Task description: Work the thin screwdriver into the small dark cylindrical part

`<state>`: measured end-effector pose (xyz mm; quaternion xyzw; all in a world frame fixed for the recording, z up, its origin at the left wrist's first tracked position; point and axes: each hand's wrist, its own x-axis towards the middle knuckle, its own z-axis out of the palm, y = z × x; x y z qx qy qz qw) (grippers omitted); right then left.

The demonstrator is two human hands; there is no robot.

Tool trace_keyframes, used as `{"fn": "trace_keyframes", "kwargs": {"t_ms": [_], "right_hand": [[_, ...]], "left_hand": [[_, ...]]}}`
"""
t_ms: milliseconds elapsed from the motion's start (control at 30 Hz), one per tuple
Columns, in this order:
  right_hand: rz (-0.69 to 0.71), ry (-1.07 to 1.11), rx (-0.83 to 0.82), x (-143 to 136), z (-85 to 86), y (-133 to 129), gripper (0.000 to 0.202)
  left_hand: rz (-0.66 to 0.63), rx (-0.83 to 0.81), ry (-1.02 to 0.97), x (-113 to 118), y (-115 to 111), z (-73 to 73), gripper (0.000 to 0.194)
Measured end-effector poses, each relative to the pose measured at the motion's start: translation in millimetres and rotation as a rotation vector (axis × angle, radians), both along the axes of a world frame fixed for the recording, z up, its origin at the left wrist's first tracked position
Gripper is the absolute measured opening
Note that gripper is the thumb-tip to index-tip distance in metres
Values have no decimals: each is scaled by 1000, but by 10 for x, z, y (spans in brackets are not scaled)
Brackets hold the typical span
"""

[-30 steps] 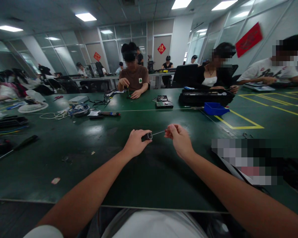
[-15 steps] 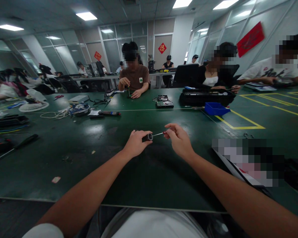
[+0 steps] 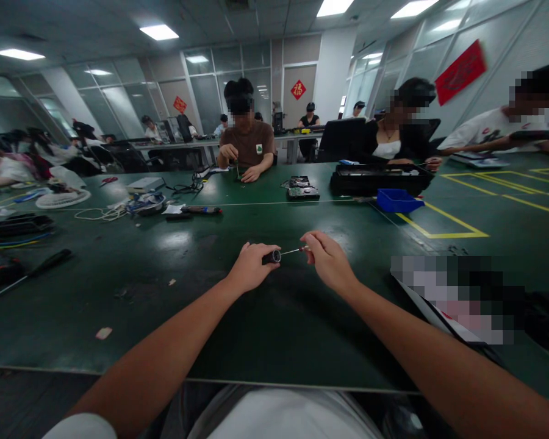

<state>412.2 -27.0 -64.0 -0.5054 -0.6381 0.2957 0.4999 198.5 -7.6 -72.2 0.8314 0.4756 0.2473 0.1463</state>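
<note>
My left hand (image 3: 252, 267) is wrapped round a dark cylindrical object (image 3: 272, 256), whose round end faces right. To its right, my right hand (image 3: 326, 256) pinches the red handle of a thin screwdriver (image 3: 293, 250). The metal shaft points left, and its tip is at the round end of the cylinder; whether it touches cannot be made out. Both hands are above the green table (image 3: 274, 329), near its middle.
A blue bin (image 3: 399, 200) and a black case (image 3: 379, 180) stand at the back right. Beyond my hands lie an opened drive (image 3: 303, 188) and a pen-like tool (image 3: 204, 210). A long screwdriver (image 3: 50, 262) is at left. Several people sit around.
My right hand has tilted slightly, its fingers more curled round the screwdriver handle. The left hand has barely moved. At far right, a person now holds up a dark flat object.
</note>
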Motion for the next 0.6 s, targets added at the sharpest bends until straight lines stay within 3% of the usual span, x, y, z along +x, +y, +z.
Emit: {"fn": "trace_keyframes", "kwargs": {"t_ms": [133, 367, 467, 533, 600], "right_hand": [[-20, -33, 8, -1, -24, 11, 28], [-10, 345, 20, -66, -99, 89, 16], [9, 612, -144, -35, -113, 149, 19], [61, 734, -344, 1, -117, 186, 23], [47, 783, -388, 28, -119, 209, 24]], "left_hand": [[0, 11, -20, -20, 25, -24, 37], [33, 31, -52, -12, 12, 0, 39], [-14, 77, -78, -15, 1, 43, 39], [-38, 119, -81, -23, 5, 68, 39], [-23, 126, -64, -31, 13, 86, 38]]}}
